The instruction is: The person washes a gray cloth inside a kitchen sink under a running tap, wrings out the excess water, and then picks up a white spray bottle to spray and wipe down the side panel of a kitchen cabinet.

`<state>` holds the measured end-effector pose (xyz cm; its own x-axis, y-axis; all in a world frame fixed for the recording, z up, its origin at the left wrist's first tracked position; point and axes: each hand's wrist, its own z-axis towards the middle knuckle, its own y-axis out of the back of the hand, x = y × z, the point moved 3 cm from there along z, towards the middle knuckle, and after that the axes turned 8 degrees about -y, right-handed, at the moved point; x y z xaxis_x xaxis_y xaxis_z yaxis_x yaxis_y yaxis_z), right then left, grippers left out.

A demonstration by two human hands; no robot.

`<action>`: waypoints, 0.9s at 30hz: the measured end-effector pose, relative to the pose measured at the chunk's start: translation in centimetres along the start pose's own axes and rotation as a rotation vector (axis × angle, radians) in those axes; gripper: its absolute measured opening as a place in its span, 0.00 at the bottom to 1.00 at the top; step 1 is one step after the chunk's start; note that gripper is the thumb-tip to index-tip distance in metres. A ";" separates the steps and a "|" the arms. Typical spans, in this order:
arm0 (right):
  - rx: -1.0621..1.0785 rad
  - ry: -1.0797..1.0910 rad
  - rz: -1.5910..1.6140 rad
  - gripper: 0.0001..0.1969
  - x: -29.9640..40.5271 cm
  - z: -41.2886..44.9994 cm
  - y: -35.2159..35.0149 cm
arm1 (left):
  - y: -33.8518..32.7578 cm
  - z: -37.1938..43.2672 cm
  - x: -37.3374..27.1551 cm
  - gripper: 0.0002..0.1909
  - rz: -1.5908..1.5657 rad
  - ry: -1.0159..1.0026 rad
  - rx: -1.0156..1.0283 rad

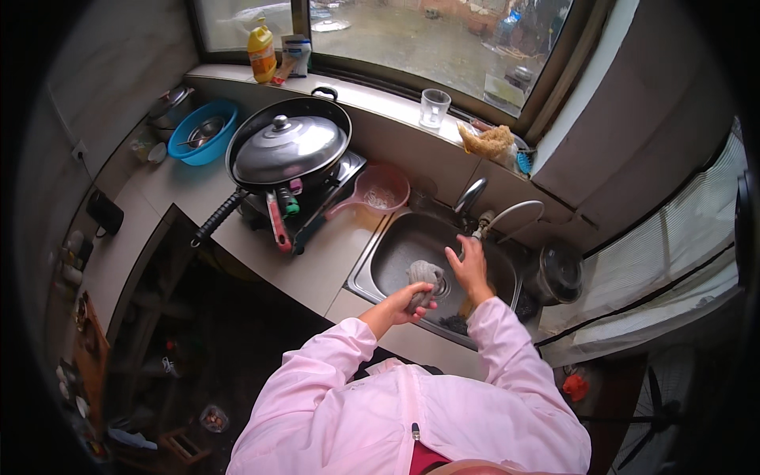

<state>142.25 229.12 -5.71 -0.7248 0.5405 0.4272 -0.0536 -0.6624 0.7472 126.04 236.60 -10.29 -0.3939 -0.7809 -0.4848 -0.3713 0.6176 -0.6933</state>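
Observation:
My left hand [409, 304] grips a bunched grey cloth [425, 274] over the near part of the stainless steel sink [395, 246]. To its right, my right hand [470, 264] is raised over the basin with fingers apart, holding nothing that I can see. Just beyond its fingertips are the chrome faucet [472, 193] and a white hose [522, 205]. A dark scouring pad or similar bundle [454, 323] lies in the near right corner of the basin, beside something yellowish partly hidden by my right wrist.
Left of the sink sits a pink plastic ladle [380, 189]. A wok with a steel lid [291, 148] rests on the stove, its handle [219, 217] jutting towards me. A glass mug [434, 108] stands on the sill. A lidded pot [558, 273] is right of the sink.

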 end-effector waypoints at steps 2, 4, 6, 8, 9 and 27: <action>0.545 -0.620 1.014 0.23 0.0 -2.9 -2.3 | -0.9 -1.6 -1.2 0.17 -0.068 -0.024 0.110; 0.887 -0.864 1.755 0.30 5.3 -5.3 -1.0 | -1.9 -3.3 -1.7 0.20 -0.154 -0.014 0.318; 0.913 -0.692 2.084 0.34 7.7 -6.4 -0.3 | -4.0 -4.4 -1.0 0.23 -0.192 0.032 0.498; 0.810 -0.447 2.143 0.32 12.5 -5.4 3.7 | -5.2 -5.1 0.3 0.24 -0.303 0.068 0.709; 0.738 -0.478 2.075 0.31 11.5 -5.4 4.4 | -6.1 -5.3 0.5 0.24 -0.295 0.072 0.721; 0.361 -0.307 0.481 0.05 3.4 -0.1 2.8 | -8.3 2.0 -0.2 0.15 0.958 -0.563 -0.264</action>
<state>139.56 228.98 -2.22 -0.3799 0.3866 0.8404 0.4981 -0.6800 0.5380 130.84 231.43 -5.48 -0.2027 0.1321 -0.9703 -0.3127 0.9302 0.1920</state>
